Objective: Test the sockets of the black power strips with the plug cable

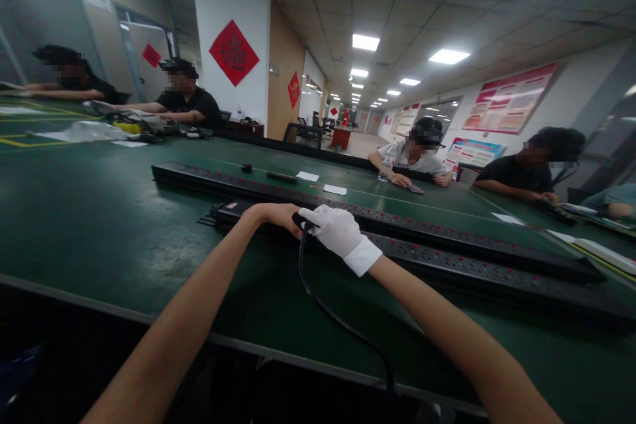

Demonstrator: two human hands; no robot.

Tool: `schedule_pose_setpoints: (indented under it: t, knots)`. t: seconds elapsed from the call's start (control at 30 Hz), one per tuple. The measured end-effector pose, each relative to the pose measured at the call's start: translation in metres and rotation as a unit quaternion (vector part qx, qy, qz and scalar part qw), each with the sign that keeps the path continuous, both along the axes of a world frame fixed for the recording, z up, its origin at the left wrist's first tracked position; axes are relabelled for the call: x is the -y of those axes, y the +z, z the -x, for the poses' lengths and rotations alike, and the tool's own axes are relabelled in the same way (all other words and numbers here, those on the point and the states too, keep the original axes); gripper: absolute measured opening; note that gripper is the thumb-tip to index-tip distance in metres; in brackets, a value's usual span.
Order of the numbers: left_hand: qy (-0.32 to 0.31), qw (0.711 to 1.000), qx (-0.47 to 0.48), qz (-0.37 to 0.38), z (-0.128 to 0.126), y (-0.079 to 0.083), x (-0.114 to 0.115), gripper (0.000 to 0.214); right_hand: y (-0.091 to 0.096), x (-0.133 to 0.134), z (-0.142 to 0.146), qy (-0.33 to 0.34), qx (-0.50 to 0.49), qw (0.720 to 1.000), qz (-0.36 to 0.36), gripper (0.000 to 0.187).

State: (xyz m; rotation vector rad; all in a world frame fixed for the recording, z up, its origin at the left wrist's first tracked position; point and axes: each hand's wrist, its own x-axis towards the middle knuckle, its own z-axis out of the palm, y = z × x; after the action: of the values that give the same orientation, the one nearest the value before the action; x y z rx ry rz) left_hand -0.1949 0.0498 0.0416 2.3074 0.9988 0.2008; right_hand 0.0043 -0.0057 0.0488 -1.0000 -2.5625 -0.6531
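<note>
No wording is legible at this resolution. Large dark characters, seemingly Chinese calligraphy, stand on a red diamond sign fixed to the white pillar; the individual strokes are blurred. A smaller red diamond on the wood-toned wall bears similar indistinct marks. At right, a red-and-white poster carries rows of print, too small to read, as does the blue-edged poster below it. A pale label with illegible print marks the nearer black socket strip.

Dim, ceiling panels bright; tabletop glare
</note>
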Motion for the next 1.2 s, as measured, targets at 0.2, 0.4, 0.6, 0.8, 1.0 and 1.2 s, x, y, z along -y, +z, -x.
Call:
schedule_pose_setpoints:
  t: [0.2,0.4,0.6,0.8,1.0,1.2]
  knots:
    - [-0.010,1.000,0.013,0.002,0.003,-0.004,-0.005,0.061,-0.013,0.007,0.001,0.012,-0.055,0.998,-0.011,0.034]
    - [-0.012,1.000,0.010,-0.008,0.002,-0.002,-0.003,0.060,-0.020,0.016,0.006,0.006,-0.089,0.996,-0.011,0.042]
    - [-0.004,1.000,0.007,-0.006,0.001,0.000,0.001,0.058,-0.022,0.017,0.006,0.003,-0.106,0.994,-0.006,0.044]
    - [-0.011,1.000,0.021,0.000,0.000,0.001,0.002,0.055,-0.023,0.019,0.005,0.007,-0.125,0.992,0.005,0.043]
    - [-0.022,0.999,0.034,0.001,-0.002,0.002,0.003,0.054,-0.024,0.019,0.005,0.009,-0.128,0.992,0.006,0.045]
    - [-0.025,0.999,0.041,0.013,-0.004,0.005,0.007,0.056,-0.023,0.019,0.005,0.007,-0.127,0.992,0.014,0.045]
